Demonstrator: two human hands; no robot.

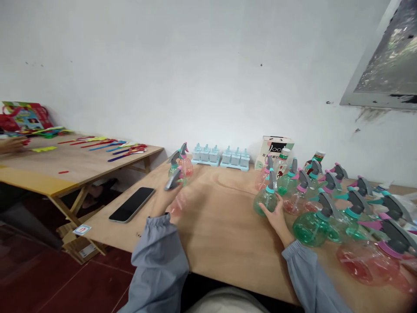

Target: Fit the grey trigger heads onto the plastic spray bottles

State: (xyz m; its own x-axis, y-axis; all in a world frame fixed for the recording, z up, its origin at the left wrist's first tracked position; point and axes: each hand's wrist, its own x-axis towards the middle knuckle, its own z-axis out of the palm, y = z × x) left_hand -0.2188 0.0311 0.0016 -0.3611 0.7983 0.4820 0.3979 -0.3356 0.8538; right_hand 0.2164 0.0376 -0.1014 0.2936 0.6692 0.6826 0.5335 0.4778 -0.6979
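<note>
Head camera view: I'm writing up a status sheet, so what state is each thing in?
Left hand, holding a grey spray head.
Right hand, around a round green spray bottle with teal collar, upright.
Other pink and green spray bottles, heads fitted.
Black smartphone, flat, screen dark.
Pale-blue plastic ice-pop moulds, upright, sticks in.
White cardboard box, upright.
Thin coloured plastic strips, lying flat.

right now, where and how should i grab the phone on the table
I'd take the phone by its two long edges, near the middle, with the grip coming down from above and spanning its width. It lies flat with its screen up, a thin slab with no handle to hook, and the tabletop shows along both long edges, so fingertips should fit there.
</note>
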